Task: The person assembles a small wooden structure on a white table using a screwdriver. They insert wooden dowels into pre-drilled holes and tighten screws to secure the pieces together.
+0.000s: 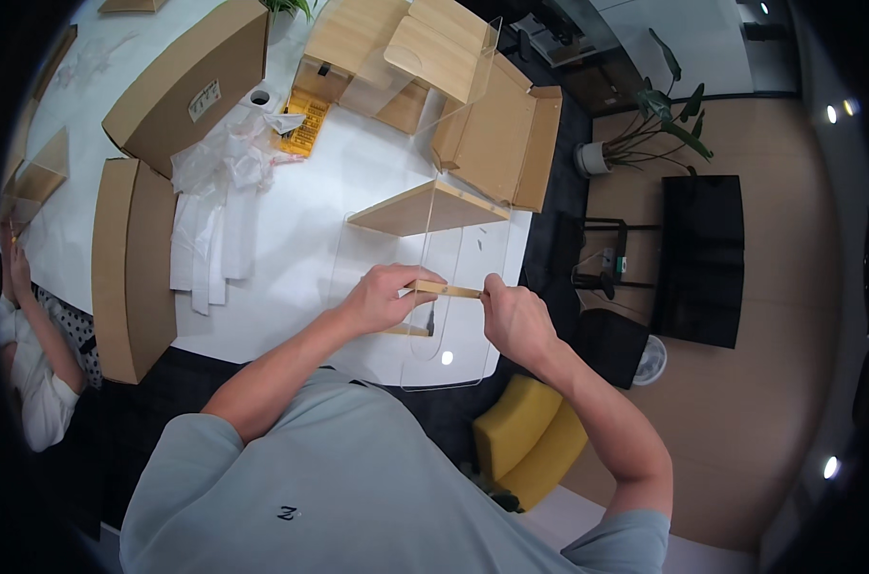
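Between my two hands runs a narrow strip of light wood (449, 289), perhaps the edge of a board. My left hand (385, 298) is closed on its left end, thumb and fingers on either side. At the other end my right hand (517, 320) is closed, its thumb pressed against the strip. Clear plastic panels (453, 356) stand around and under the strip, close to both hands. Farther back, a light wooden board (425, 210) is set between the clear panels. Below my left hand another thin wooden piece (406, 330) shows, partly hidden.
Assembled wood-and-clear-plastic units (425, 48) stand at the back beside an open cardboard box (496, 129). Crumpled plastic wrap (229, 158), a yellow packet (305, 124) and tall cardboard boxes (133, 268) lie left on the white table (291, 249). A co-worker's arm (47, 325) is far left; a yellow chair (525, 440) stands front right.
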### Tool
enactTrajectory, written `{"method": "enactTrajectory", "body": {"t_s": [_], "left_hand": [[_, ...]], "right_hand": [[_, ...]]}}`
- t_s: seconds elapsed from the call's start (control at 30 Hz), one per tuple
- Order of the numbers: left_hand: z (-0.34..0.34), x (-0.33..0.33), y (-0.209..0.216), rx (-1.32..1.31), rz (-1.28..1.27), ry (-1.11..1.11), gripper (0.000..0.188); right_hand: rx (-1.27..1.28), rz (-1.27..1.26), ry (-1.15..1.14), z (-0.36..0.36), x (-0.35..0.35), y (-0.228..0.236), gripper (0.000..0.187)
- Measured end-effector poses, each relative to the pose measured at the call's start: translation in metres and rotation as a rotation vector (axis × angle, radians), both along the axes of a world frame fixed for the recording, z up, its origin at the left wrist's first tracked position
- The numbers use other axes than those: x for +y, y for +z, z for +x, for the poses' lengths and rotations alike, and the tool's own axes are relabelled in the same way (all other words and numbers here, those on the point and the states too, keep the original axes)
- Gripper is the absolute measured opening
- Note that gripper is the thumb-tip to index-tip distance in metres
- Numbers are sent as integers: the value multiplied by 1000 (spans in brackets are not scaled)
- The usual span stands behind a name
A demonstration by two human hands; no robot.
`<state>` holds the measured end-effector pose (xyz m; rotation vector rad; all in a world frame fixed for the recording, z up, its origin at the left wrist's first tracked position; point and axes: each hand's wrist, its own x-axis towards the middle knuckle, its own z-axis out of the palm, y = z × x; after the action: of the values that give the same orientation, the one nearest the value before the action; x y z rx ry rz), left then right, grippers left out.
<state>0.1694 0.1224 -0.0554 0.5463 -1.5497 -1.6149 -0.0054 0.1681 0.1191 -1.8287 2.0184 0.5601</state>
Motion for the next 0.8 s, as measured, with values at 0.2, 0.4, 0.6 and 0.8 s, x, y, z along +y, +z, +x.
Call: {"method": "enactTrajectory", "body": {"t_s": [0.2,0.4,0.6,0.8], "left_hand": [[-7,8,0,-22,-10,-13,18],[-22,20,-6,25,-98,5,17],[-31,19,-10,29,-140,6,21],[-23,14,-5,-32,-115,-80,18]], "right_hand": [[-157,-148,-280,-13,13,-17,19],[-202,-90,-683,-28,21,-28,12],[-517,-39,-1368,-20,4,-14,9],[-324,68,-1113,-16,7,-4,15]]}}
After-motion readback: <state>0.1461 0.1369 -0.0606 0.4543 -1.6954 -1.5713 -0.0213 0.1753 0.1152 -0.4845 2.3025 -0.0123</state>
